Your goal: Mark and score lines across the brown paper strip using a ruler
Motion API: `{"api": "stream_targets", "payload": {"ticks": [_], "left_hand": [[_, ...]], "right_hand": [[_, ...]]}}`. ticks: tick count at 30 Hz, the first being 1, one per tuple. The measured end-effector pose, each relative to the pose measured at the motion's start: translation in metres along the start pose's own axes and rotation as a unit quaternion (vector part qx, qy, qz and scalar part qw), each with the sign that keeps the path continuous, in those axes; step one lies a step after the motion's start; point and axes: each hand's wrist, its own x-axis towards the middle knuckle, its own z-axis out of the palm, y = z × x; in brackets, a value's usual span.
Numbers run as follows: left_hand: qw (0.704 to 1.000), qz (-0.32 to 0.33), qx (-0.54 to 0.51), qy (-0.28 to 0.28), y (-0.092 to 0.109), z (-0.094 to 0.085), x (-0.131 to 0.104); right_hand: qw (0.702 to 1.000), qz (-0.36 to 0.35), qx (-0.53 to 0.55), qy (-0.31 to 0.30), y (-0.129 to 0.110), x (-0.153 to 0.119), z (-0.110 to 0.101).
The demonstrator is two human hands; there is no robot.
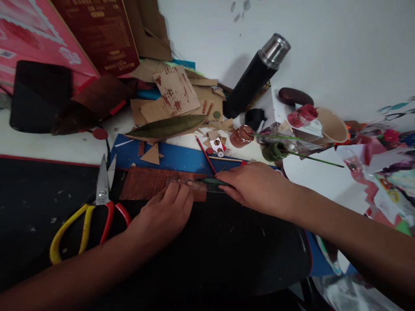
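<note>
A reddish-brown painted strip [145, 183] lies flat on the black mat [227, 246]. My left hand [170, 207] rests on the strip's lower edge with its fingers bent and pressed together, touching a clear ruler-like piece [191, 184] across the strip; whether it grips anything is hidden. My right hand [251, 185] is closed round a dark green pen-like tool [212, 181], whose tip points left over the strip's right end. Left of my left hand, scissors [103, 201] with yellow and red handles lie with blades apart.
Behind the strip are a red pencil [205, 154], cardboard scraps [177, 90], a long green leaf shape [167, 128], a brown paint jar [241, 136] and a green one [274, 152]. A black thermos [256, 73] leans near the wall. A dark phone-like object [40, 96] stands far left.
</note>
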Motion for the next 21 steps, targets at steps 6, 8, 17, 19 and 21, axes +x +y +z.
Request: {"api": "stream_targets", "payload": {"ticks": [6, 8, 17, 19, 21], "left_hand": [[1.0, 0.002, -0.005, -0.001, 0.0, -0.001, 0.001], [1.0, 0.001, -0.005, 0.001, 0.0, -0.001, 0.001], [1.0, -0.001, -0.004, 0.002, 0.0, 0.001, 0.0], [1.0, -0.001, -0.003, 0.004, 0.0, 0.0, 0.0], [1.0, 0.0, -0.006, 0.0, 0.0, 0.0, 0.0]], "right_hand": [[1.0, -0.002, 0.011, -0.015, 0.001, 0.002, -0.002], [1.0, -0.004, 0.01, -0.013, 0.0, 0.003, -0.002], [0.999, -0.028, -0.001, -0.02, -0.001, 0.01, -0.011], [0.999, -0.032, -0.007, -0.017, -0.001, 0.012, -0.012], [0.999, -0.035, -0.008, -0.017, -0.001, 0.013, -0.013]]}}
